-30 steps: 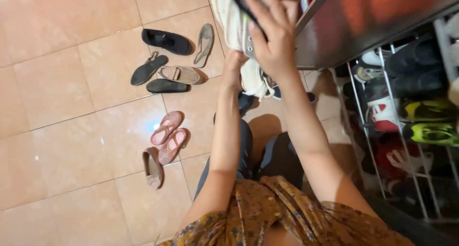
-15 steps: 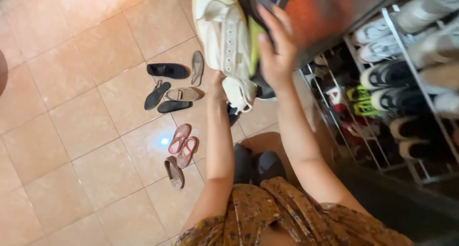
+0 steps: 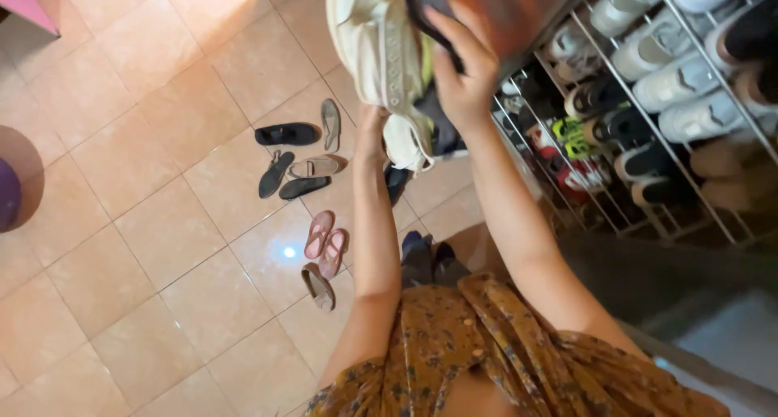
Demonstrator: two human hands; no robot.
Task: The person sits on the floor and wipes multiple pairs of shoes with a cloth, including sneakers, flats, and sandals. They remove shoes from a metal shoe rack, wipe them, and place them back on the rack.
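Both hands' fingers apparently grip white sneakers.

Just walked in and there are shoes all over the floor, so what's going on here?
A person stands by a wire shoe rack full of sneakers, holding footwear up at chest height. The left hand supports a cream lace-up sneaker from below, while the right hand grips a dark shoe beside it. On the tiled floor lie loose dark flats and a pair of pink sandals.
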